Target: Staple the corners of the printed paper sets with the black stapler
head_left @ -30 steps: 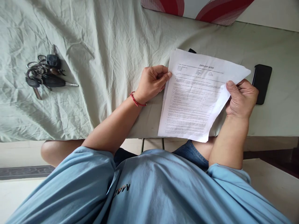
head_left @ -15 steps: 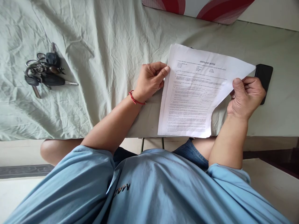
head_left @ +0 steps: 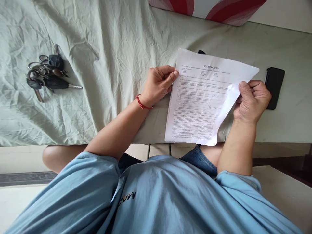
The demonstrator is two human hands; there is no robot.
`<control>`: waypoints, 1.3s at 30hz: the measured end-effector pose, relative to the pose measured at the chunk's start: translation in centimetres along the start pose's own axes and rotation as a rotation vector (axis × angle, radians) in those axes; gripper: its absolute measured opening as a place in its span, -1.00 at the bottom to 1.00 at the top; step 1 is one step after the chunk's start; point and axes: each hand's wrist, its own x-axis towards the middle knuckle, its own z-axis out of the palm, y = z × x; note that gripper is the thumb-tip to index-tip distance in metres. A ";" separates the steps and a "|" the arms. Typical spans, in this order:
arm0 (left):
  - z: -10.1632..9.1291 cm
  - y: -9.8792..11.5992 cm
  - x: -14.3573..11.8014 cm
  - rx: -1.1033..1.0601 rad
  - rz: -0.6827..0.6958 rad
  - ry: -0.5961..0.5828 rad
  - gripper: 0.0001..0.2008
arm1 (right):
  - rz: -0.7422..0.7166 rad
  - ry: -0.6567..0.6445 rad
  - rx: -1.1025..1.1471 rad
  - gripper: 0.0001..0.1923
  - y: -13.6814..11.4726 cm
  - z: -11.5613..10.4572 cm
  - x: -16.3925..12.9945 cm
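Observation:
Between my two hands is a white printed paper [head_left: 197, 100], headed "OVERLEAF NOTES" with small text and a table below. My left hand [head_left: 159, 83], with a red string bracelet [head_left: 142, 103] at its wrist, pinches the paper's left edge, thumb on top. At the right edge my right hand [head_left: 252, 99] grips the paper between thumb and curled fingers, and the sheet bends there. Its lower end hangs at the front edge of the cloth-covered surface. Whether more than one sheet is held, I cannot tell.
A bunch of keys [head_left: 48, 76] lies at the left on the pale green cloth [head_left: 117, 42]. To the right of my right hand lies a black phone [head_left: 276, 87]. A dark object [head_left: 201, 51] peeks out behind the paper's top edge. A red and white box-like thing [head_left: 207, 9] stands at the back.
My right hand has moved slightly left with the paper's right edge, so more of the phone and the dark object behind the paper shows. My left hand stays nearly in place.

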 end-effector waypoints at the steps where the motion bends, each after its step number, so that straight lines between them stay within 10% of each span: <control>1: -0.1 -0.1 0.0 0.002 -0.001 -0.005 -0.22 | 0.005 -0.005 0.002 -0.40 0.0 0.0 -0.1; 22: -0.5 -1.0 0.0 0.050 -0.017 0.027 -0.30 | 0.183 -0.331 0.060 -0.17 0.4 -0.9 -1.3; 30: -1.6 -0.7 0.7 -0.067 -0.068 -0.062 -0.29 | 0.247 -0.351 0.109 -0.43 -1.4 0.3 -1.8; 34: -2.0 1.5 0.4 -0.125 -0.061 -0.102 -0.12 | 0.274 -0.447 0.081 -0.42 -1.6 -0.3 -2.0; 39: -2.5 6.7 0.0 -0.060 -0.459 -0.235 -0.04 | 0.333 -0.683 -0.026 -0.44 -2.7 -0.2 -2.8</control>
